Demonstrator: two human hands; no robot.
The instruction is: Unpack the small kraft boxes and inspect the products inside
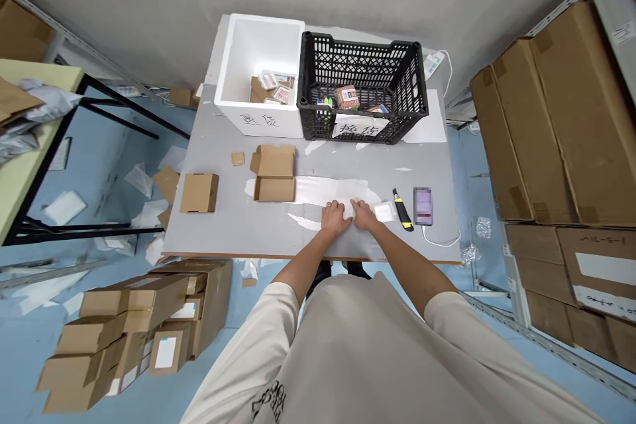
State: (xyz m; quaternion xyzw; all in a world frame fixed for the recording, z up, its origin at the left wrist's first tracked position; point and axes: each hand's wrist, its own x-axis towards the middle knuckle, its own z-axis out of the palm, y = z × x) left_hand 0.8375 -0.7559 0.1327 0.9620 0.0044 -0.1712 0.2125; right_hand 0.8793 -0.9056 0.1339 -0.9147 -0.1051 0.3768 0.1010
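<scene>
Close together near the front of the table, my left hand (334, 217) and my right hand (364, 216) grip a small white packet (348, 211) from both sides. Its kind is not clear, since the fingers cover part of it. The fingers of both hands are bent and pressed against it. Just right of my right hand lies a flat white piece (384, 212). A black and yellow box cutter (403, 211) is beside that, apart from my hand. To the left stands an opened small cardboard box (275, 189) with its lid folded back.
A white foam box (261, 120) and a black plastic crate (362, 136) stand at the back, with small packaged goods inside. A closed carton (199, 193) is at left. A phone (423, 206) with a white cable lies at right. Stacked cartons (163, 305) fill the floor at left.
</scene>
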